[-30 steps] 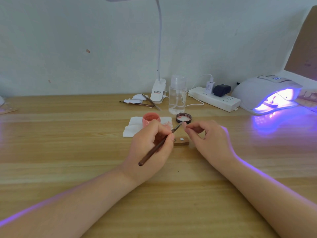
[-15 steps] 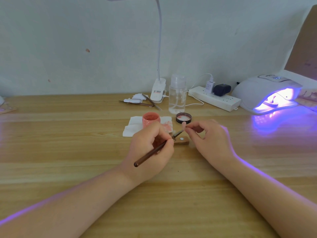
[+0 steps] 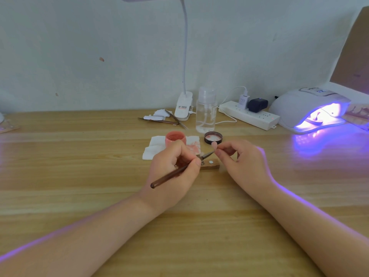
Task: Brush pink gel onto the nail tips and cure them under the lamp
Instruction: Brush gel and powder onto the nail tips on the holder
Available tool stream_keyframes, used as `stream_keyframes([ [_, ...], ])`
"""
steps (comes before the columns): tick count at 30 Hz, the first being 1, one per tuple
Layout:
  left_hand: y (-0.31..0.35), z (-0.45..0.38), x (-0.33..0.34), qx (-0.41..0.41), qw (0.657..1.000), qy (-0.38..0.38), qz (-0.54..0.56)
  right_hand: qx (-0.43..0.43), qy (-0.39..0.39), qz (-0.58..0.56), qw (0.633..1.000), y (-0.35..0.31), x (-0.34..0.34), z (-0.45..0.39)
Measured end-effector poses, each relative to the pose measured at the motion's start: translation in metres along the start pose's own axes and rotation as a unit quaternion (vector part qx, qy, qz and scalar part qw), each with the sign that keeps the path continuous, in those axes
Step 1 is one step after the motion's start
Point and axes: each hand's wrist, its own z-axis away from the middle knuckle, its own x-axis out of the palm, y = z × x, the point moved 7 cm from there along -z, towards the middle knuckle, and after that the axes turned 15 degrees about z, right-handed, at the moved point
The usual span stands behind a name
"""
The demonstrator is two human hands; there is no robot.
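Head view: left hand (image 3: 173, 168) curls round the brush (image 3: 179, 171). Right hand (image 3: 242, 162) pinches a pink nail tip (image 3: 214, 145) just in front of the gel jar's lid (image 3: 213, 137). Squeeze wrong and wet gel could smear on fingers.

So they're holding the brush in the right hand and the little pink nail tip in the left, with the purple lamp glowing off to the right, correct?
Not quite: the hands are swapped. The head view shows the left hand gripping the brush and the right hand pinching the pink nail tip. The lamp does glow purple at right.
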Motion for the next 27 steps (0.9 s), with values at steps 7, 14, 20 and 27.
stream_keyframes([
  [7,-0.005,-0.002,-0.005,-0.022,0.999,0.046,0.016,0.000,0.001,-0.020,1.000,-0.002,-0.001,0.001],
  [14,-0.004,-0.001,-0.002,-0.028,0.999,0.016,0.032,-0.003,0.001,-0.025,1.000,-0.003,-0.002,0.001],
  [20,0.004,-0.006,-0.007,-0.027,0.998,0.027,0.043,0.017,-0.013,-0.029,0.999,0.001,0.001,0.001],
  [27,0.002,-0.060,-0.051,-0.163,0.975,0.146,-0.038,0.025,-0.017,-0.025,0.999,0.002,0.002,0.001],
])
